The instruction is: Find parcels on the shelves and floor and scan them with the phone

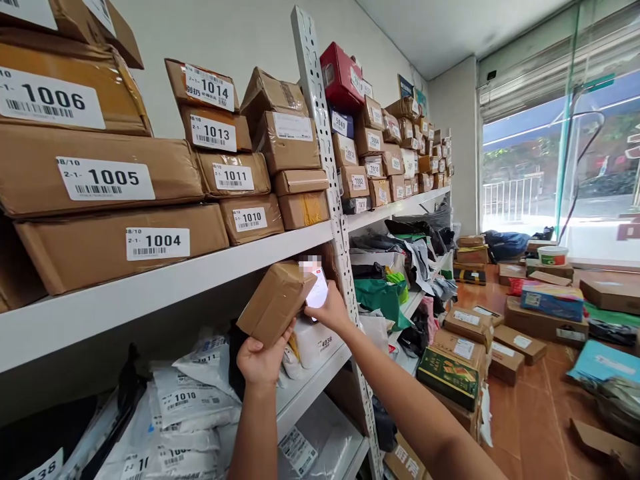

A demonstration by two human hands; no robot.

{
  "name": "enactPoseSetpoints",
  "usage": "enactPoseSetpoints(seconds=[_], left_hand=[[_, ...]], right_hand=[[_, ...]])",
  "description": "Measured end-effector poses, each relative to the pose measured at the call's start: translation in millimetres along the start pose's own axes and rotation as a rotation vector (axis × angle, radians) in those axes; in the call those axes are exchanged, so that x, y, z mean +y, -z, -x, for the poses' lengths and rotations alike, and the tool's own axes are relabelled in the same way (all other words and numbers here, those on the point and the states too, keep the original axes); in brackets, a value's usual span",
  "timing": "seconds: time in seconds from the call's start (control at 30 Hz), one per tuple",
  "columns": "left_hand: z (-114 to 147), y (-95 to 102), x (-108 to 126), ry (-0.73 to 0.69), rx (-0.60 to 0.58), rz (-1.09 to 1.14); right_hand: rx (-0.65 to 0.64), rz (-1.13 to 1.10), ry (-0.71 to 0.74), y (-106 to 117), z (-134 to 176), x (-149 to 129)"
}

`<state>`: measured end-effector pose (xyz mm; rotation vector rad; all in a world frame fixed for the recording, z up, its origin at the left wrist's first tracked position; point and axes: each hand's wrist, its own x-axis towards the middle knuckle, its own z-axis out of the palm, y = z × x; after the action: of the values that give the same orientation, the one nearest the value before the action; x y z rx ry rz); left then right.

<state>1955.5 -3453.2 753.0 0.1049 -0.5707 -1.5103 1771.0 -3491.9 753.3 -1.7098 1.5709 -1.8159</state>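
My left hand [265, 360] grips a brown cardboard box [277, 300] from below, its fingers and thumb on the lower end. The box is tilted and held in front of the opening between two shelves. My right hand [331, 308] holds a phone [317, 288] with a lit white screen, close against the right side of the box. Part of the phone is hidden by the hand and the box. Just beneath the hands, a white package marked 4038 [320, 343] lies on the lower shelf.
Labelled boxes [105, 177] line the upper white shelf [165, 287]. White mailing bags [190, 400] pile up at lower left. A perforated metal post [325, 133] stands right of my hands. More parcels [467, 323] lie on the brown floor [545, 393], near a window [530, 167].
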Motion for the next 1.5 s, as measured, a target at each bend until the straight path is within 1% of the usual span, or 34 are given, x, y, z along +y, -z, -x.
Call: enactPoseSetpoints(seconds=[0.1, 0.3, 0.43, 0.6, 0.67, 0.77, 0.87, 0.93, 1.07, 1.17, 1.23, 1.33, 1.4, 1.5], left_hand=[[4.2, -3.6, 2.2, 0.009, -0.006, -0.001], [12.8, -6.5, 4.5, -0.02, 0.013, -0.036], [4.7, -3.2, 4.5, -0.054, -0.016, -0.047], [-8.7, 5.3, 3.2, -0.013, -0.045, -0.06], [-9.5, 5.9, 3.8, -0.006, -0.04, -0.06], [-5.8, 2.3, 7.1, -0.013, -0.027, -0.063], [-1.3, -2.1, 12.0, -0.027, 0.004, -0.07], [-0.9, -3.2, 14.6, -0.017, 0.013, -0.077], [-6.5, -1.7, 15.0, 0.033, 0.004, -0.061], [-11.4, 0.4, 13.0, 0.026, 0.001, -0.057], [-12.8, 1.9, 12.6, 0.008, -0.017, -0.075], [-10.1, 3.5, 14.8, -0.004, -0.046, -0.111], [-4.2, 3.4, 17.2, 0.006, -0.06, -0.137], [9.2, 3.0, 19.3, 0.032, -0.072, -0.165]], right_hand=[[0.008, 0.045, 0.041, 2.2, -4.7, -6.1], [-0.095, 0.247, 0.135, 9.2, -32.2, -23.6], [-0.141, 0.311, 0.161, 11.9, -45.0, -28.5], [-0.196, 0.388, 0.216, 13.8, -46.8, -30.0], [-0.197, 0.407, 0.229, 13.0, -44.5, -31.2], [-0.151, 0.434, 0.247, 9.2, -43.5, -35.6], [-0.137, 0.458, 0.239, 3.9, -54.2, -42.4], [-0.175, 0.472, 0.221, 1.2, -68.7, -46.9], [-0.296, 0.483, 0.187, 0.1, -99.0, -52.9], [-0.367, 0.472, 0.169, 0.9, -108.9, -56.3], [-0.389, 0.463, 0.159, 1.1, -108.1, -59.6], [-0.398, 0.463, 0.147, 3.4, -99.2, -66.3], [-0.39, 0.478, 0.146, 8.8, -89.6, -71.2], [-0.367, 0.521, 0.153, 22.5, -72.5, -78.9]])
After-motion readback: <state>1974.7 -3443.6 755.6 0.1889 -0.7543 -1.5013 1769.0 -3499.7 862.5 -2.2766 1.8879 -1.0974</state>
